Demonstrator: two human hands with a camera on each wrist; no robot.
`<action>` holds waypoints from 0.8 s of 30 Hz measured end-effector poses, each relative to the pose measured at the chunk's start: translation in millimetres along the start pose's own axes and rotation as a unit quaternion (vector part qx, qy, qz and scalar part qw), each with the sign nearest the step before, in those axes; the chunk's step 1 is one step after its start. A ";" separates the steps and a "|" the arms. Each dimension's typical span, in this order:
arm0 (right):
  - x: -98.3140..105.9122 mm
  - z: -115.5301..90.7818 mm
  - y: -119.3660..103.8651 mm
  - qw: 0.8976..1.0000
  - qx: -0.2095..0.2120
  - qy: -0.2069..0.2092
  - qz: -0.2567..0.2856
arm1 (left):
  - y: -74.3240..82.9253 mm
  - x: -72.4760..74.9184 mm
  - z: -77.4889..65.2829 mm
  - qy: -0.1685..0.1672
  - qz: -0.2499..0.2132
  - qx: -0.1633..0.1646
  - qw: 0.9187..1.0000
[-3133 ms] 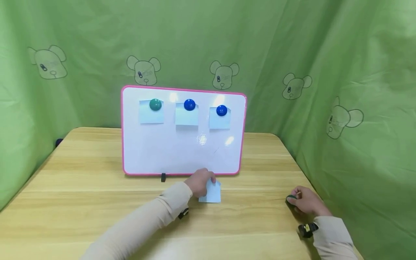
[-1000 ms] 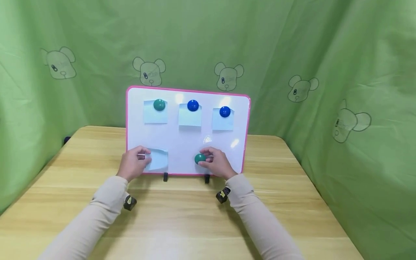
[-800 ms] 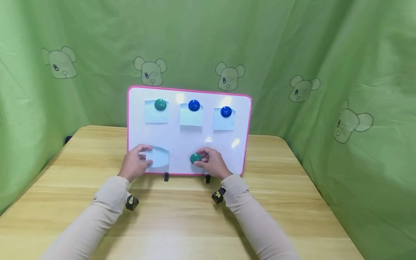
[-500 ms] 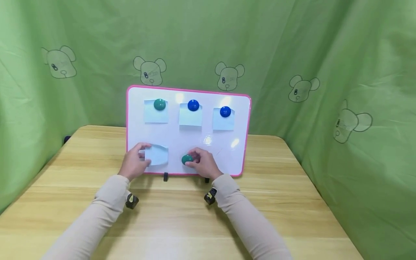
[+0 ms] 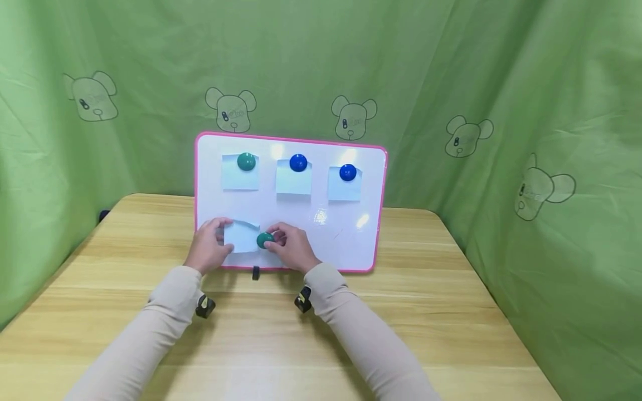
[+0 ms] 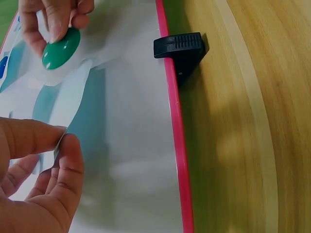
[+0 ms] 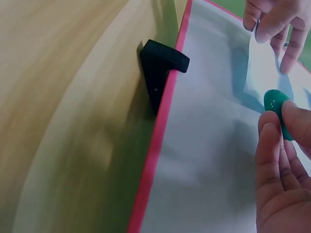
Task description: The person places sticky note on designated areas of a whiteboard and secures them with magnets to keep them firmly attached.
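Observation:
My left hand [image 5: 208, 246] pinches the left edge of a pale blue paper note [image 5: 242, 238] in front of the lower left of a whiteboard [image 5: 321, 245]. In the left wrist view the note [image 6: 63, 99] bows, its far end close to the board surface. Between thumb and fingers of my right hand [image 5: 295, 248] is a round green magnet [image 5: 264, 240], by the note's right edge. The right wrist view shows the magnet [image 7: 276, 103] tilted and held off the board; whether it touches the note I cannot tell.
Higher on the board, a green magnet [image 5: 246, 161] and two blue magnets, left [image 5: 298, 162] and right [image 5: 348, 172], each hold a note. The pink-framed board stands on black feet [image 5: 256, 273] on a wooden table [image 5: 261, 345]. A green curtain [image 5: 301, 55] surrounds it.
From the table, the left hand has brought the note to the board's lower left. The right hand has carried the green magnet from the table's right side leftward to the note's edge.

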State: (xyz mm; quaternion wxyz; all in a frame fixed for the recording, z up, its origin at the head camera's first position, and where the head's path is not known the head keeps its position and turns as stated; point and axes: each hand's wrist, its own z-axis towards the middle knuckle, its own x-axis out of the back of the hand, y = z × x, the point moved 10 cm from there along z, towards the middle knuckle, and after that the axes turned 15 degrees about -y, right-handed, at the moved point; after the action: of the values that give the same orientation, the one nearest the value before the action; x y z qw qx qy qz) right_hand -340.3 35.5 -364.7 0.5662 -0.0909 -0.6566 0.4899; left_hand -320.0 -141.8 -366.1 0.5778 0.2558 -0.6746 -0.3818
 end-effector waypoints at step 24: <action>-6.5 25.0 -29.5 0.996 -0.008 0.071 -0.052 | 0.7 2.0 0.2 0.013 0.008 0.002 1.000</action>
State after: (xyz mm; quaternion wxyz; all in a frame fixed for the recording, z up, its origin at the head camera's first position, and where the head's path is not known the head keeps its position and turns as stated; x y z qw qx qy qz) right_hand -346.0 2.8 -343.9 0.6357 -0.0956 -0.6221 0.4468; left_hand -320.6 -143.0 -364.4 0.5885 0.2568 -0.6700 -0.3726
